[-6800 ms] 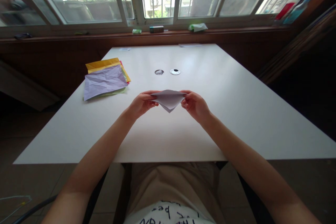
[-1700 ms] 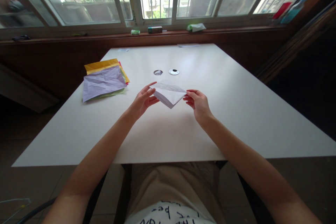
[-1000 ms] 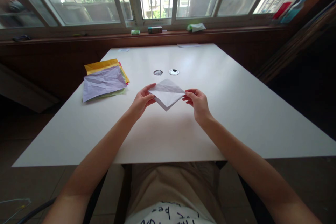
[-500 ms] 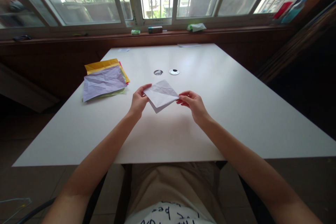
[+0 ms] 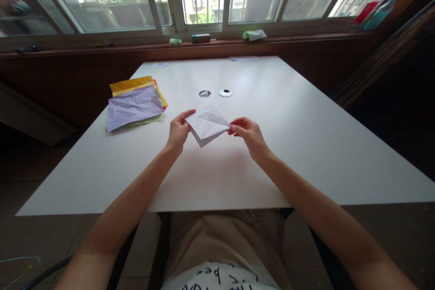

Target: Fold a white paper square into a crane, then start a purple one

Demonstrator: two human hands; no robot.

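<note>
A folded pale lilac paper (image 5: pixel 207 125), creased into a diamond shape, hangs just above the white table (image 5: pixel 306 136) between both hands. My left hand (image 5: pixel 178 130) pinches its left corner, thumb on top. My right hand (image 5: pixel 248 132) pinches its right corner with closed fingertips. The paper tilts with its face toward me.
A stack of coloured sheets (image 5: pixel 136 102), a crumpled lilac one on top over yellow, green and pink, lies at the table's left edge. Two round cable grommets (image 5: pixel 215 93) sit in the tabletop beyond the hands. Small items rest on the windowsill (image 5: pixel 204 41).
The folded paper has turned from a flat triangle into an upright diamond facing me. Both hands have drifted slightly left and closer together while keeping hold of it.
</note>
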